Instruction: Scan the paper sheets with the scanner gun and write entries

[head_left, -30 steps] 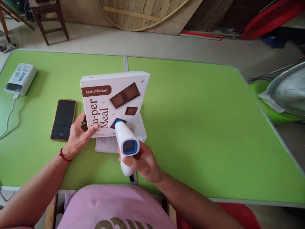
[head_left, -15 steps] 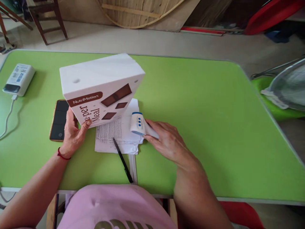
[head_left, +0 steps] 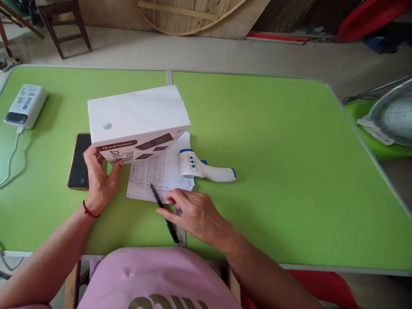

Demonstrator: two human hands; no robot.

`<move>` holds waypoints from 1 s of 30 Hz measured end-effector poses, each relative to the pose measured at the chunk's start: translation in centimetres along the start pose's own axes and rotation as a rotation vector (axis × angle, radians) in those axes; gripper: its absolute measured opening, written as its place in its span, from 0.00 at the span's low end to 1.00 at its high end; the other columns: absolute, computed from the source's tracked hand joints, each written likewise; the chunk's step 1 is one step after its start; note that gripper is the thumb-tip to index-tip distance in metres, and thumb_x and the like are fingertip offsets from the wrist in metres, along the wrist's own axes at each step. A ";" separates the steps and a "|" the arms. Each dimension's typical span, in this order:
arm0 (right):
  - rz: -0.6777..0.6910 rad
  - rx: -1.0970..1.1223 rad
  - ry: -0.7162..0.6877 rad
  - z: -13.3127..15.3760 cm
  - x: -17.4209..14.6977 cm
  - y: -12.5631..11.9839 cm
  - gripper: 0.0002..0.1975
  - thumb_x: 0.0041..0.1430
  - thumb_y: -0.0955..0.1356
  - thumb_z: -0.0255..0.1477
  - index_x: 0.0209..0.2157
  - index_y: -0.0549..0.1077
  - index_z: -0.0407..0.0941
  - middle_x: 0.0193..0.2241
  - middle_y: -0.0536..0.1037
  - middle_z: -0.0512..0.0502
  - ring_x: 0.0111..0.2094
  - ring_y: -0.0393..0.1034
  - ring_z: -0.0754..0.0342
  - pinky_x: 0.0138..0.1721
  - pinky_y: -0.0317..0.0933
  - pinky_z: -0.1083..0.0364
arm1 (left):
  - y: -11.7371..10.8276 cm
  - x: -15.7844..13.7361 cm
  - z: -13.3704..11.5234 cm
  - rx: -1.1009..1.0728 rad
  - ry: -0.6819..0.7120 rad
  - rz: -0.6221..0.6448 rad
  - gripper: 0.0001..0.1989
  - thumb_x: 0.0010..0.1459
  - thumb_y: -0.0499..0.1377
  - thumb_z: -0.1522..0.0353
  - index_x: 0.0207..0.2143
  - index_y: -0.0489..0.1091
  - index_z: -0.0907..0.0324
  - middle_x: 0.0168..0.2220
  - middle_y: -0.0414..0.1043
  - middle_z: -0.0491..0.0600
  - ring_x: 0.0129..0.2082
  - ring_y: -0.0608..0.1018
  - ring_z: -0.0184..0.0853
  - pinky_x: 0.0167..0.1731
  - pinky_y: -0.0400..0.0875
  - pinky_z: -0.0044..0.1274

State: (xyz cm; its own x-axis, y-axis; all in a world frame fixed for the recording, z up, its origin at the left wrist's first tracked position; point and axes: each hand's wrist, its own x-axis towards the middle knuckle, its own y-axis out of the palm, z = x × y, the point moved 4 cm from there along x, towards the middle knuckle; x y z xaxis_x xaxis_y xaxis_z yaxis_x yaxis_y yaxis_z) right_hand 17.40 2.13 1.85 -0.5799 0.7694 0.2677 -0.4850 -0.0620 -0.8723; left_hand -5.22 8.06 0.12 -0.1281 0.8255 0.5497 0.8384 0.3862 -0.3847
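Note:
My left hand (head_left: 102,184) grips a white NutriMotion box (head_left: 138,113) by its lower left edge, the thumb on the printed front. The box is tilted, its plain white side facing up. Over the black pen (head_left: 156,196) is my right hand (head_left: 201,216), thumb and index finger apart on either side of it; contact with the pen cannot be made out. Handwritten paper sheets (head_left: 170,176) lie under the pen tip and partly behind the box. A white and blue infrared thermometer (head_left: 193,165) lies at the sheets' right edge, its handle pointing right.
A dark-screened phone (head_left: 78,167) in a brown case lies left of my left hand. A white power bank (head_left: 27,105) with a cable is at the far left of the green table (head_left: 273,171). A wooden chair (head_left: 61,25) stands beyond, and a green tub (head_left: 367,133) at right.
My right hand has let go of the thermometer, leaving it on the table, and moved left and nearer to me, over the pen. The box has tipped, showing more of its white side.

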 end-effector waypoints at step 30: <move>-0.458 0.588 0.434 -3.0 -1.5 1.3 0.05 0.59 0.66 0.26 0.36 0.74 0.46 0.28 0.75 0.51 0.25 0.70 0.59 0.24 0.66 0.59 | 3.7 -4.1 -4.2 0.321 0.494 0.832 0.17 0.65 0.54 0.65 0.53 0.66 0.65 0.49 0.67 0.61 0.47 0.68 0.48 0.44 0.72 0.40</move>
State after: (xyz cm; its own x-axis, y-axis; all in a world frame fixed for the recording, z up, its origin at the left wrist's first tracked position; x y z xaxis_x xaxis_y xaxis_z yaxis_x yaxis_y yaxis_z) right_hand 19.64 2.81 -0.91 -0.0009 0.9665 0.2568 -0.9395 0.0871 -0.3312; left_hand 0.62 4.36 -0.43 0.7243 0.6486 0.2340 0.3706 -0.0799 -0.9254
